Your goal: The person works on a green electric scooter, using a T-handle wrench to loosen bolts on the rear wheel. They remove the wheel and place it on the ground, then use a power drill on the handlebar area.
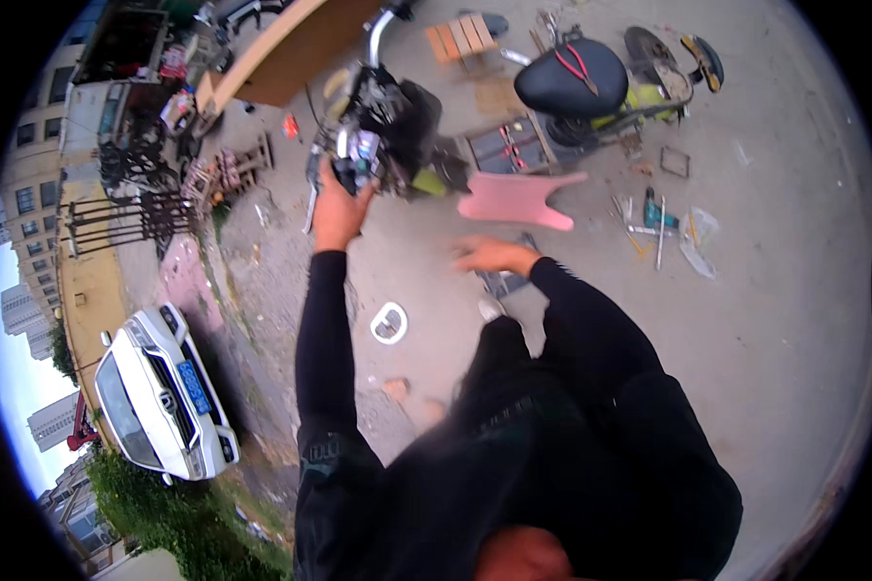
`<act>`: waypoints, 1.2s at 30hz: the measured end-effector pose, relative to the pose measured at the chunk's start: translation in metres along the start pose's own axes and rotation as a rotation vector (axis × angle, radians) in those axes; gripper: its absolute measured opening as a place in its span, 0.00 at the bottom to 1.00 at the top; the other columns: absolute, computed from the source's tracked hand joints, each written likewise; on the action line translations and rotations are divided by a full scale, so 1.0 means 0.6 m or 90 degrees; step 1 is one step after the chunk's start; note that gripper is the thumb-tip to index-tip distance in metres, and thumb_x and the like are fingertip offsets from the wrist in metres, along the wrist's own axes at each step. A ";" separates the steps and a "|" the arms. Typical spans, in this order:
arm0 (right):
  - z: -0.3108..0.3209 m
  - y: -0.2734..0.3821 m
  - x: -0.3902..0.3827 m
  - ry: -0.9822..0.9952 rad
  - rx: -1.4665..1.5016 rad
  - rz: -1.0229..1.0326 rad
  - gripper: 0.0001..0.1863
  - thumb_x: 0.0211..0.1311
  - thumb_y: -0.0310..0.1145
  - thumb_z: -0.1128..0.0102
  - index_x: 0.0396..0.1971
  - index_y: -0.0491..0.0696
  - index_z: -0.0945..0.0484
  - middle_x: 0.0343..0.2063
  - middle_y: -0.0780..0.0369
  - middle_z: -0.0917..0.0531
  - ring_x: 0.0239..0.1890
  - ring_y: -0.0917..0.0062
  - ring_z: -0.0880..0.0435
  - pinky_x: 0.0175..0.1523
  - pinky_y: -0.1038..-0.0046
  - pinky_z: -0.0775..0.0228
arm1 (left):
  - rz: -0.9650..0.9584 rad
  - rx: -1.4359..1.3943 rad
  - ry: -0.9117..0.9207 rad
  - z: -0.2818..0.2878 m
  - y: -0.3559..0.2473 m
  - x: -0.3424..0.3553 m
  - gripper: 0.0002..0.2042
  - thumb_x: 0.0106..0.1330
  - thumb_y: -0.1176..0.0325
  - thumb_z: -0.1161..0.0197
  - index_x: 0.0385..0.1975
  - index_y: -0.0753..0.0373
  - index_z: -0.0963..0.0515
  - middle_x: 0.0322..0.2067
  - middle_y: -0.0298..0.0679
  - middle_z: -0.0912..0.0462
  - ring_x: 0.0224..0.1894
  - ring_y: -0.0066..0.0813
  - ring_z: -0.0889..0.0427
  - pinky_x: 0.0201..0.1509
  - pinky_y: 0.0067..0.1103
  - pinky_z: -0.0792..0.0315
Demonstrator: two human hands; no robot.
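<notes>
My left hand [341, 211] grips a dark part at the front of a partly stripped scooter [389, 118], beside a small silvery-purple piece [362, 147]; its fingertips are partly hidden. My right hand [484, 254], blurred, reaches out over a dark, flat object [504, 283] on the ground, and I cannot tell whether it touches it. A pink floor panel [513, 198] lies just beyond that hand, and a tray of tools [506, 147] is behind the panel. A white ring-shaped piece [389, 322] lies on the ground below my hands.
A second scooter body [601, 116] with red pliers on its seat stands upper right. A teal drill [654, 210], long tools and a plastic bag [700, 242] lie at right. A wooden board [262, 68] leans upper left. A white car [165, 392] is parked lower left.
</notes>
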State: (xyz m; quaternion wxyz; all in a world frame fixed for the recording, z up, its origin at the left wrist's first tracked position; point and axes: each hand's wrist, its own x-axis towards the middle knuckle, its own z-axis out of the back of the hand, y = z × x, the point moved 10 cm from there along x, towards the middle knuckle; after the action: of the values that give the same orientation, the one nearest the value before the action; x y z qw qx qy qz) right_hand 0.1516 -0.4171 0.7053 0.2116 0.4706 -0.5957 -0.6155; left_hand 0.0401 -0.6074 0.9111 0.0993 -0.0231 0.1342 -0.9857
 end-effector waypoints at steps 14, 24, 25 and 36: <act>0.054 -0.694 -0.837 -0.576 0.080 -0.669 0.13 0.63 0.37 0.45 0.32 0.41 0.22 0.21 0.61 0.21 0.20 0.72 0.19 0.22 0.71 0.31 | 0.045 0.111 0.030 0.011 0.002 0.012 0.39 0.58 0.59 0.36 0.68 0.63 0.46 0.40 0.65 0.19 0.43 0.61 0.18 0.49 0.41 0.25; 0.087 -0.526 -0.526 -0.574 0.193 -0.401 0.17 0.64 0.38 0.44 0.47 0.41 0.23 0.31 0.61 0.18 0.27 0.76 0.17 0.29 0.74 0.29 | 0.025 0.145 0.016 0.012 -0.012 0.021 0.41 0.57 0.60 0.35 0.69 0.65 0.48 0.37 0.63 0.18 0.40 0.61 0.18 0.47 0.44 0.25; 0.102 -0.512 -0.508 -0.575 0.171 -0.375 0.18 0.64 0.38 0.44 0.48 0.41 0.23 0.31 0.60 0.17 0.28 0.76 0.17 0.30 0.74 0.28 | 0.031 0.135 0.021 0.012 -0.022 0.020 0.40 0.57 0.61 0.36 0.68 0.65 0.47 0.37 0.63 0.18 0.40 0.62 0.18 0.47 0.44 0.25; 0.127 -0.593 -0.484 -0.564 0.029 -0.374 0.17 0.60 0.39 0.43 0.38 0.38 0.19 0.26 0.53 0.16 0.27 0.67 0.13 0.37 0.67 0.22 | 0.056 0.088 0.009 0.034 -0.026 0.008 0.38 0.56 0.63 0.37 0.67 0.61 0.45 0.37 0.62 0.18 0.40 0.61 0.18 0.46 0.43 0.25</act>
State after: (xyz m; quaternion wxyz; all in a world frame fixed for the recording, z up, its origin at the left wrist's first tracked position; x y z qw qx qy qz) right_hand 0.3311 -0.0665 0.4570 -0.2515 0.3169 -0.4844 -0.7757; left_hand 0.0342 -0.5992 0.9349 0.1428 -0.0033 0.0673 -0.9875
